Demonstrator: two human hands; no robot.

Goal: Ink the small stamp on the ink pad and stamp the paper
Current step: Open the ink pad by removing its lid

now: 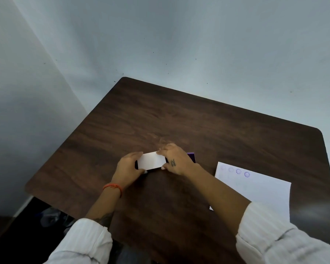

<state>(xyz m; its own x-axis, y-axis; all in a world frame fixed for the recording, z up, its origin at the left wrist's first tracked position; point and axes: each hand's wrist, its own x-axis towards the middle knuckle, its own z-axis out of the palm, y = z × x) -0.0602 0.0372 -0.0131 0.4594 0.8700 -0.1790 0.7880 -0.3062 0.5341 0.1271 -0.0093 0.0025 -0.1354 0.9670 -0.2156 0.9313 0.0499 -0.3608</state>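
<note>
Dark wood-grain bench against pale walls: left hand and right hand both clamped on ends of white-lidded ink pad case, mid-bench. Stamped paper lying right, near; purple object behind right hand.

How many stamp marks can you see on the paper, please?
4, in a row along the paper's far edge: two faint at left, two darker at right. Fainter ones may escape view.
</note>
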